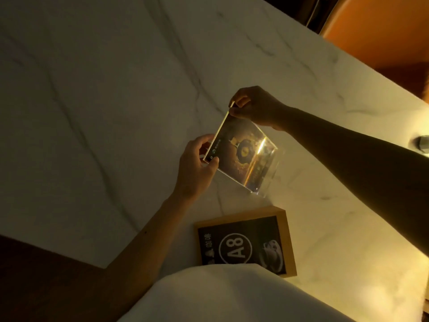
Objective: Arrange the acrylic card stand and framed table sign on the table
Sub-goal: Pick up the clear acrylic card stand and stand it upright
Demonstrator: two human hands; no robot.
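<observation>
The clear acrylic card stand [243, 156], with a dark card showing a golden round motif inside, stands near the middle of the white marble table [92, 101], its base on the surface. My left hand [197, 166] pinches its near top corner. My right hand [257, 108] pinches the far top corner. The framed table sign [246, 242], a light wooden frame around a black card marked "A8", lies flat on the table just below the stand, partly covered by my white shirt.
An orange seat [383, 31] stands beyond the table's far right edge. A small metallic object [422, 145] sits at the right border of the table. The dark floor [34, 282] shows past the table's near left edge.
</observation>
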